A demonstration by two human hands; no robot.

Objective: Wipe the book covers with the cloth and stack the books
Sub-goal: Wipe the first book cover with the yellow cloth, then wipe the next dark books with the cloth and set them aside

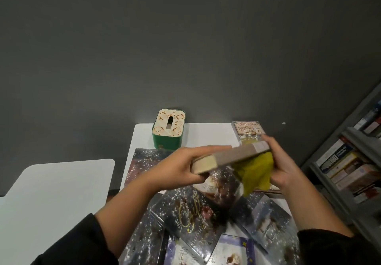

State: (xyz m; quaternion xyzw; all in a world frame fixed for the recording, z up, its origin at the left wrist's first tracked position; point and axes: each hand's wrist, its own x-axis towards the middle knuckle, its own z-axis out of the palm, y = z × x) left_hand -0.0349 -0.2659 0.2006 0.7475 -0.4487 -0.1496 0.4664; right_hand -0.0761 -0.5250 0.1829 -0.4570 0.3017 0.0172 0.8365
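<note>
I hold a thick paperback book [233, 157] edge-on in the air above the table. My left hand [181, 167] grips its left end, thumb under and fingers over the top. At the book's right end my right hand [282, 165] holds a yellow cloth [255, 174] against its underside. Several dark, speckled books [191, 217] lie spread out on the white table [206, 134] below. Another book [248, 130] lies at the far right corner of the table.
A green tissue box [168, 128] with a patterned lid stands at the table's far edge against the grey wall. A second white table [53, 192] is on the left. A grey bookshelf [350, 171] full of books stands at the right.
</note>
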